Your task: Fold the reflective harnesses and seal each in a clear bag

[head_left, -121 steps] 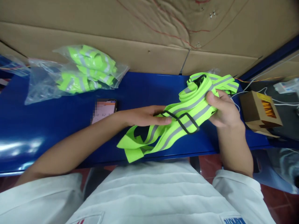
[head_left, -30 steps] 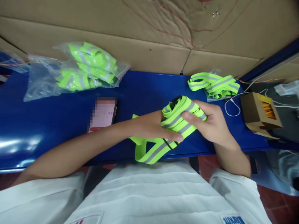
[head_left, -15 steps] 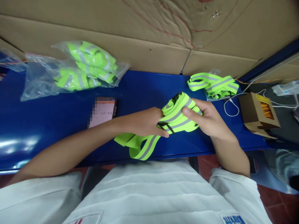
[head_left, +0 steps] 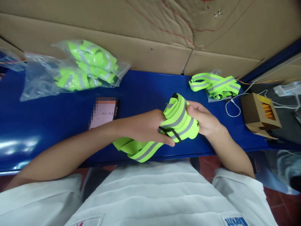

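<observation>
The left hand point(head_left: 154, 127) clasps and the right hand point(head_left: 203, 117) pinches the bundled strap point(head_left: 180, 117), above the table's point(head_left: 145, 94) near middle. Far left, clear bags point(head_left: 39, 78) contain green straps point(head_left: 94, 58); right, a box point(head_left: 251, 110) holds orange items point(head_left: 268, 111).

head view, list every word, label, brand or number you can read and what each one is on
"32:53" on the phone screen; what stands before it is unclear, and the smaller text is too small to read.
"Dark", probably, in blue on the shirt's right patch; the ending is blurred.
Red marks on the left patch: cut off, unreadable.
Yellow label on the cardboard box: too small to read.
</observation>
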{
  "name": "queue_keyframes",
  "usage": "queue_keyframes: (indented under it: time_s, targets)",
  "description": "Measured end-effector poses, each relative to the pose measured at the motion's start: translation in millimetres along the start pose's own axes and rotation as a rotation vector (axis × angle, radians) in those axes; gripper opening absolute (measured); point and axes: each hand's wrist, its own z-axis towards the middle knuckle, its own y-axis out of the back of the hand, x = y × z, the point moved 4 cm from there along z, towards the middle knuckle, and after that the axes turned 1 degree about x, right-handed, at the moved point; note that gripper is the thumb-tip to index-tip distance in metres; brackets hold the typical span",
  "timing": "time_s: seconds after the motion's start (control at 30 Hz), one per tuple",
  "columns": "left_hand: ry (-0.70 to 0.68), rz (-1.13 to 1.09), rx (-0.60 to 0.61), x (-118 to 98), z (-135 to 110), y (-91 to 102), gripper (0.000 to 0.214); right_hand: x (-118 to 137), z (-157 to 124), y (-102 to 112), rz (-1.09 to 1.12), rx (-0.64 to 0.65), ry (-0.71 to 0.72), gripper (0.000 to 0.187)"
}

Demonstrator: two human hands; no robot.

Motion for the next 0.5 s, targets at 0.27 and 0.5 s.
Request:
queue_keyframes:
  time_s: [0.27,0.5]
  targets:
    - [0.051,-0.153,0.011,16.8,4.6,-2.6,0.030,-11.2,8.9,1.0,-0.114,-0.072,-0.015,0.055]
    - [0.044,-0.041,-0.137,14.8,7.0,3.1,0.027,19.5,-5.6,0.2,-0.787,-0.253,0.483,0.035]
